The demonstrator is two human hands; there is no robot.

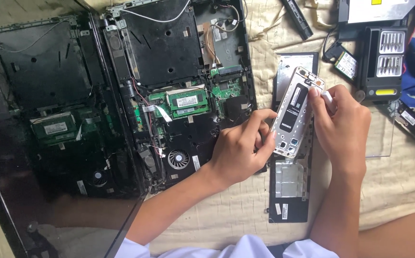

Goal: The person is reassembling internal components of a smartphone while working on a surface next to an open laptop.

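Observation:
My left hand (240, 145) grips the lower left edge of an opened silver phone frame (294, 112), holding it tilted above a black laptop panel (289, 191). My right hand (340, 126) holds the phone's right edge and pinches a small white tool (328, 99) against its upper right side. The phone's inner side faces up, with a black patch in its middle. Left of my hands lies an opened black laptop base (179, 91) showing green circuit boards, a memory module and a round fan (178, 158).
The laptop's glossy dark screen (50, 143) spreads over the left. A black case of screwdriver bits (384, 62) stands at the upper right beside a small green board (346, 64), a silver drive and striped cloth. Everything rests on a cream quilted cloth (226, 215).

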